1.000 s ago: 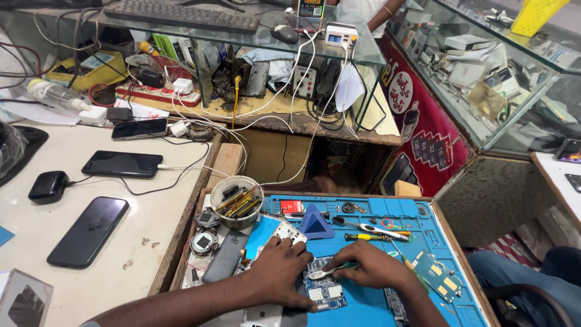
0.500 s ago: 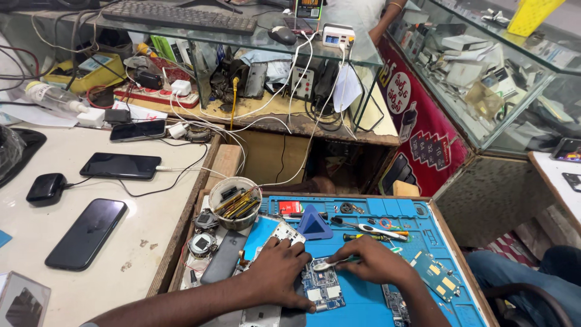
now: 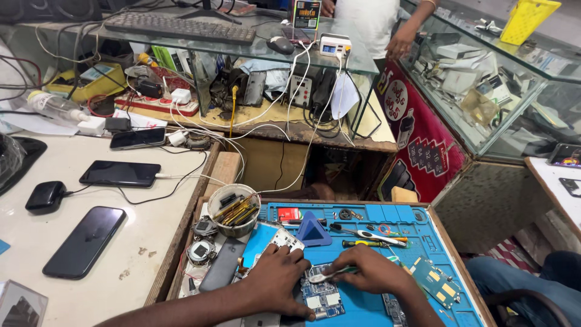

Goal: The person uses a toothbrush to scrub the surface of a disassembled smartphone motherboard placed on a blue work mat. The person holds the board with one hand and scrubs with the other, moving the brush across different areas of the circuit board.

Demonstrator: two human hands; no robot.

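Two bare hands work over one blue repair mat (image 3: 387, 303) on a cluttered worktop. The left hand (image 3: 275, 284) presses flat, fingers spread, on one small circuit board (image 3: 321, 293) at the mat's near edge. The right hand (image 3: 375, 272), just right of the board, pinches one pair of tweezers (image 3: 330, 274), tips over the board. Two screwdrivers (image 3: 372, 236) lie farther back on the mat; three dark phones (image 3: 85, 239) lie left of it.

My left hand (image 3: 275, 281) covers most of the phone I'm steadying, and the frame's bottom edge cuts off the circuit board (image 3: 324, 297). The tip of the tweezers (image 3: 330, 275) in my right hand (image 3: 375, 272) is probably touching the board, but it's too small to tell.
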